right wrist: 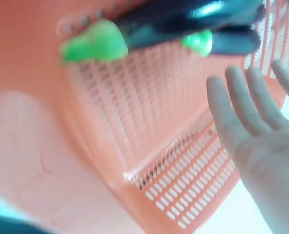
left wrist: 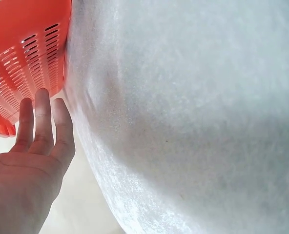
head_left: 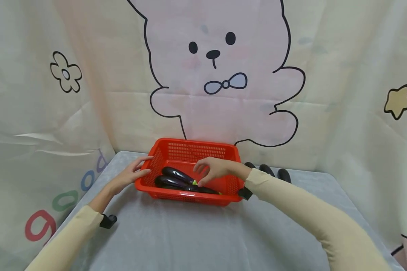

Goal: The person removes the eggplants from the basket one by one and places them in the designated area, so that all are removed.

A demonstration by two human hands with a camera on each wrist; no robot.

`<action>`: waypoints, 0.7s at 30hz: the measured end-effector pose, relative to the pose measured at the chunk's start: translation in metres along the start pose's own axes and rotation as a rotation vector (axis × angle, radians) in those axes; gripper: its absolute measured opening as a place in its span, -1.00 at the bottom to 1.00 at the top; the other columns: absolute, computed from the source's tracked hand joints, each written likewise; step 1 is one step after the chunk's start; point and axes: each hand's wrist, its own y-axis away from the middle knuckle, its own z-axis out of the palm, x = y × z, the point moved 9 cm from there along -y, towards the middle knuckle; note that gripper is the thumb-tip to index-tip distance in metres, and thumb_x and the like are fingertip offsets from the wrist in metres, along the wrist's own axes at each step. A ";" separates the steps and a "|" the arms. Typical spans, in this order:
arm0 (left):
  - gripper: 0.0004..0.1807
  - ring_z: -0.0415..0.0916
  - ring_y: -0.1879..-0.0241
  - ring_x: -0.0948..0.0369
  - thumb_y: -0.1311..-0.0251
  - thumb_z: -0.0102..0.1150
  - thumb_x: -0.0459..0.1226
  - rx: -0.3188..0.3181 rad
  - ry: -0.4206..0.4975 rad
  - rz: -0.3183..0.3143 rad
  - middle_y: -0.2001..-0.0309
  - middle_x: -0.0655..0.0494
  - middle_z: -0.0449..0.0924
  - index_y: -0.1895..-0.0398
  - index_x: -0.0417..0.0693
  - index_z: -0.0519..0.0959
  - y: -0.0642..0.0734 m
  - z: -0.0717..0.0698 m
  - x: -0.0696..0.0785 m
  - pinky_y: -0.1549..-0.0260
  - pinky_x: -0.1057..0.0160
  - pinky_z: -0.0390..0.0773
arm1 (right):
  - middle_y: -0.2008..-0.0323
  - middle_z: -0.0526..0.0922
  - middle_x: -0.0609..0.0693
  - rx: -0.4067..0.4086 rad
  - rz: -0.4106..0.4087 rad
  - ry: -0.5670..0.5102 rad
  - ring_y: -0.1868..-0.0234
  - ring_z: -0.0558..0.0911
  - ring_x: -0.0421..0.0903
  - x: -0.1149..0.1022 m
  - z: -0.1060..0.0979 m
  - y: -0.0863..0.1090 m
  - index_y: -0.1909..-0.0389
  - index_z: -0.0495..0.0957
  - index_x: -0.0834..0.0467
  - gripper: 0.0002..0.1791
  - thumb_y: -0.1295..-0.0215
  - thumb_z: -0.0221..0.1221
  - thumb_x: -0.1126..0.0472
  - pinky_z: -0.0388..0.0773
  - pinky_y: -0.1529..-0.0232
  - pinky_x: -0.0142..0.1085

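Basket walls (head_left: pixel 196 151) surround eggplants (head_left: pixel 171 182), dark objects (head_left: pixel 284 175) alongside, left hand (head_left: pixel 129 175) and right hand (head_left: pixel 217 168) spread.

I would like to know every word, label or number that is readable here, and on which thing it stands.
"good": printed in colours on the left of the backdrop; its first letter is partly hidden behind the table.
No text can be read on the red basket or the eggplants.

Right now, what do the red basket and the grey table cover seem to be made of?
The red basket looks like moulded plastic, semi-glossy: smooth rim, slotted walls. The grey table cover seems soft fabric, perhaps plush, with a mottled sheen and creases.
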 end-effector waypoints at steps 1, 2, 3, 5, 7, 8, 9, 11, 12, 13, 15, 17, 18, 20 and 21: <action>-0.27 0.05 -0.43 -0.30 -0.39 0.19 -0.07 -0.004 0.006 0.003 -0.52 -0.20 0.08 -0.57 0.11 0.17 0.000 0.001 0.000 -0.14 -0.29 0.43 | -0.08 0.62 -0.01 0.033 -0.006 -0.022 -0.12 0.59 0.14 -0.002 -0.002 0.003 -0.16 0.55 0.10 -0.45 -0.16 0.48 0.12 0.64 0.04 -0.17; -0.27 0.07 -0.43 -0.29 -0.39 0.18 -0.08 -0.007 0.010 0.006 -0.52 -0.21 0.09 -0.57 0.11 0.17 -0.001 0.001 -0.001 -0.13 -0.28 0.44 | -0.07 0.62 -0.01 0.070 -0.005 -0.046 -0.10 0.61 0.13 -0.002 -0.005 0.007 -0.15 0.56 0.10 -0.45 -0.15 0.49 0.11 0.65 0.06 -0.18; -0.27 0.09 -0.42 -0.29 -0.39 0.18 -0.08 -0.008 0.011 0.009 -0.51 -0.21 0.10 -0.56 0.11 0.18 -0.001 0.001 -0.001 -0.13 -0.27 0.45 | -0.06 0.63 -0.01 0.110 -0.002 -0.067 -0.08 0.62 0.11 -0.002 -0.007 0.012 -0.14 0.56 0.11 -0.45 -0.14 0.49 0.10 0.66 0.08 -0.18; -0.29 0.11 -0.42 -0.28 -0.40 0.18 -0.08 -0.006 0.011 0.012 -0.50 -0.22 0.13 -0.56 0.11 0.19 -0.001 0.001 0.000 -0.13 -0.27 0.45 | -0.04 0.64 0.00 0.195 0.011 -0.118 -0.03 0.64 0.07 0.000 -0.012 0.020 -0.11 0.57 0.12 -0.46 -0.12 0.50 0.10 0.67 0.11 -0.19; -0.29 0.10 -0.42 -0.30 -0.40 0.17 -0.08 -0.013 0.009 0.019 -0.49 -0.24 0.13 -0.56 0.09 0.18 -0.001 0.001 0.001 -0.14 -0.29 0.43 | -0.01 0.64 0.02 0.271 0.028 -0.167 -0.01 0.64 0.08 0.004 -0.014 0.028 -0.08 0.58 0.16 -0.47 -0.11 0.51 0.12 0.68 0.11 -0.18; -0.29 0.09 -0.42 -0.30 -0.40 0.16 -0.08 -0.014 0.006 0.020 -0.49 -0.24 0.14 -0.56 0.09 0.19 -0.001 0.001 0.002 -0.15 -0.30 0.42 | 0.00 0.65 0.03 0.305 0.041 -0.186 0.00 0.64 0.08 0.006 -0.014 0.032 -0.07 0.58 0.17 -0.47 -0.11 0.52 0.12 0.68 0.11 -0.18; -0.28 0.08 -0.43 -0.30 -0.40 0.15 -0.08 -0.016 0.002 0.020 -0.49 -0.25 0.14 -0.56 0.08 0.18 -0.001 0.001 0.002 -0.15 -0.31 0.41 | 0.01 0.65 0.03 0.335 0.056 -0.205 0.00 0.63 0.08 0.009 -0.013 0.036 -0.06 0.58 0.18 -0.48 -0.10 0.52 0.13 0.68 0.11 -0.18; -0.28 0.06 -0.43 -0.31 -0.41 0.14 -0.09 -0.018 0.004 0.017 -0.50 -0.25 0.13 -0.57 0.08 0.17 0.000 0.002 0.003 -0.15 -0.32 0.40 | 0.04 0.66 0.03 0.390 0.090 -0.229 0.02 0.64 0.06 0.014 -0.010 0.042 -0.05 0.59 0.18 -0.48 -0.10 0.53 0.14 0.68 0.11 -0.19; -0.28 0.06 -0.43 -0.31 -0.41 0.14 -0.10 -0.018 0.005 0.016 -0.50 -0.25 0.12 -0.57 0.07 0.16 0.001 0.001 0.003 -0.15 -0.32 0.40 | 0.04 0.66 0.03 0.414 0.108 -0.238 0.03 0.64 0.05 0.016 -0.008 0.044 -0.05 0.59 0.18 -0.49 -0.10 0.53 0.14 0.68 0.11 -0.19; -0.28 0.06 -0.43 -0.31 -0.40 0.14 -0.11 -0.015 0.007 0.013 -0.50 -0.25 0.12 -0.57 0.07 0.16 0.001 0.001 0.004 -0.15 -0.32 0.39 | 0.04 0.66 0.03 0.432 0.122 -0.244 0.05 0.64 0.03 0.018 -0.005 0.046 -0.05 0.60 0.18 -0.48 -0.10 0.53 0.14 0.68 0.11 -0.20; -0.27 0.07 -0.43 -0.30 -0.40 0.15 -0.11 -0.010 0.009 0.009 -0.51 -0.23 0.11 -0.57 0.07 0.15 0.002 0.001 0.004 -0.15 -0.31 0.40 | 0.04 0.66 0.03 0.457 0.150 -0.260 0.07 0.64 0.01 0.021 0.000 0.047 -0.06 0.60 0.17 -0.49 -0.10 0.53 0.16 0.67 0.10 -0.20; -0.26 0.09 -0.42 -0.29 -0.39 0.15 -0.10 -0.009 0.009 0.006 -0.51 -0.22 0.11 -0.58 0.09 0.14 0.002 0.001 0.003 -0.15 -0.29 0.41 | 0.03 0.66 0.03 0.466 0.172 -0.275 0.06 0.63 0.00 0.024 0.006 0.047 -0.07 0.60 0.16 -0.48 -0.09 0.53 0.16 0.67 0.08 -0.21; -0.26 0.11 -0.42 -0.28 -0.40 0.15 -0.09 -0.008 0.009 0.006 -0.51 -0.21 0.11 -0.58 0.09 0.14 0.002 0.001 0.003 -0.15 -0.28 0.42 | 0.03 0.65 0.03 0.466 0.179 -0.281 0.06 0.63 0.00 0.025 0.008 0.046 -0.07 0.59 0.16 -0.48 -0.09 0.53 0.16 0.66 0.07 -0.20; -0.27 0.15 -0.40 -0.27 -0.40 0.15 -0.08 -0.010 0.017 0.005 -0.51 -0.21 0.12 -0.58 0.11 0.14 0.001 0.002 0.002 -0.15 -0.27 0.43 | 0.00 0.65 0.05 0.456 0.186 -0.286 0.04 0.62 0.01 0.028 0.013 0.043 -0.07 0.59 0.17 -0.47 -0.09 0.53 0.15 0.65 0.03 -0.19; -0.27 0.18 -0.39 -0.26 -0.41 0.15 -0.08 -0.011 0.021 0.006 -0.50 -0.21 0.13 -0.58 0.12 0.14 0.000 0.002 0.001 -0.15 -0.26 0.44 | -0.02 0.64 0.08 0.446 0.187 -0.288 0.03 0.61 0.02 0.029 0.016 0.041 -0.08 0.58 0.17 -0.46 -0.09 0.53 0.15 0.64 0.01 -0.18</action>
